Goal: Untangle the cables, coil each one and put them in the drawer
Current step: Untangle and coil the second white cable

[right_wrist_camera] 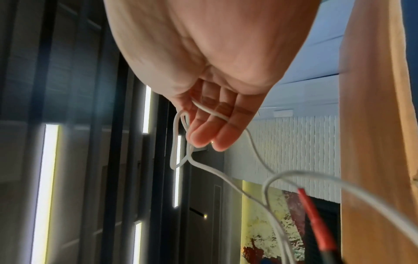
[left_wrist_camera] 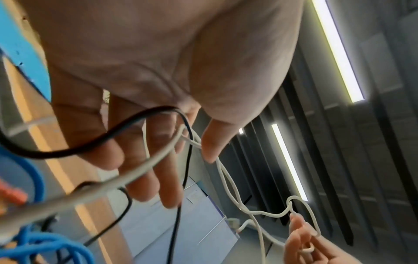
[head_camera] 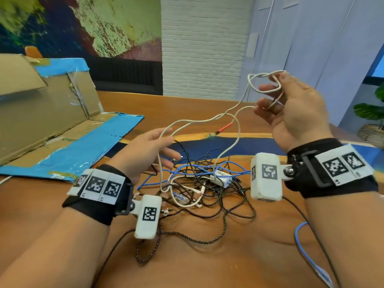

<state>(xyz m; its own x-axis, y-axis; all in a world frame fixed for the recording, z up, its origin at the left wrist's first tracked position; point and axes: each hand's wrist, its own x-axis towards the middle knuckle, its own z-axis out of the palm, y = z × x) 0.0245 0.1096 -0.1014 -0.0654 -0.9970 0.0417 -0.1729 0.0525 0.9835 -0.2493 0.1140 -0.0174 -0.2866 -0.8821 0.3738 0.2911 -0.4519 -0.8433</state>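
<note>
Above the bench [head_camera: 207,256], right hand [head_camera: 295,113] is raised, fingers curled through small loops of a white cable [head_camera: 199,121], grip clamped on it. Cable runs down to left hand [head_camera: 149,152], draped over its loosely spread fingers [left_wrist_camera: 144,180], nothing pinched there; a black cable [left_wrist_camera: 68,151] also crosses that palm. Rest stays knotted on the bench between the wrists: blue cable [head_camera: 234,172], braided black cable [head_camera: 228,213], white adapter [head_camera: 221,180]. Red-sleeved connector [head_camera: 225,127] hangs mid-span. Cardboard box [head_camera: 47,113] lies flattened far left.
</note>
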